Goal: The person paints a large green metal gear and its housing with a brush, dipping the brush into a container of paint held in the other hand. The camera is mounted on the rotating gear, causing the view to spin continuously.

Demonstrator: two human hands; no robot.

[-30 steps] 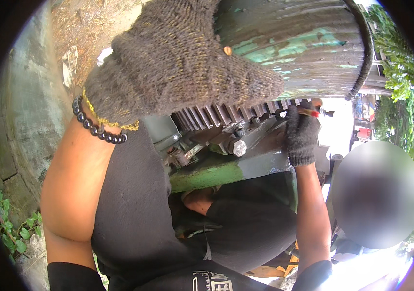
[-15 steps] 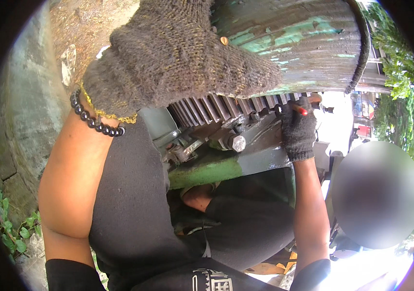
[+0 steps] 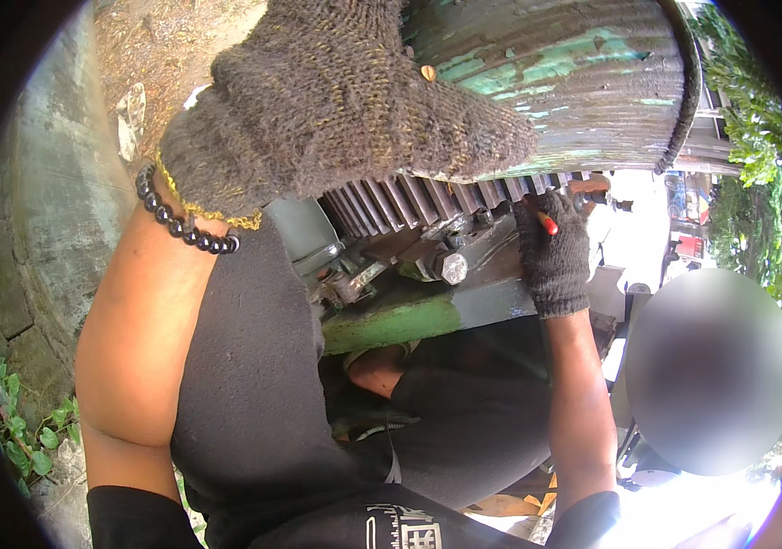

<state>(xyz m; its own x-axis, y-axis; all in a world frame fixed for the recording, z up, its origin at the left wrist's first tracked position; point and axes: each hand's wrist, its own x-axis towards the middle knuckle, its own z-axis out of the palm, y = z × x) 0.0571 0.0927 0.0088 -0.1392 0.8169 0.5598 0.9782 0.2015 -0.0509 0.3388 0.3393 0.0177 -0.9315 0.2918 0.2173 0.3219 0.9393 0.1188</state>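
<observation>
My left hand [image 3: 318, 110], in a grey-brown knit glove, lies against a large ribbed drum [image 3: 583, 101] with worn green paint. Its thumb stretches right along the drum, apart from the other fingers, which run up to the picture's top edge. Below the drum runs a row of dark, greasy gear teeth [image 3: 391, 206]. At the right end of these teeth is my right hand [image 3: 555, 252], in a dark fingerless glove, closed around a thin tool whose red end [image 3: 548, 223] sticks out of the fist. The tool's far end is hidden.
A bolt head [image 3: 454, 267] sits on the grey machine frame, above a green-painted beam [image 3: 391, 325]. My knees in dark trousers [image 3: 244, 339] are close to it. A concrete wall [image 3: 52, 210] stands at left; a person, blurred [image 3: 711, 366], is at right.
My right hand has shifted slightly left and down, with the red tool end now further from the drum. The left hand stays on the drum, nearly unmoved.
</observation>
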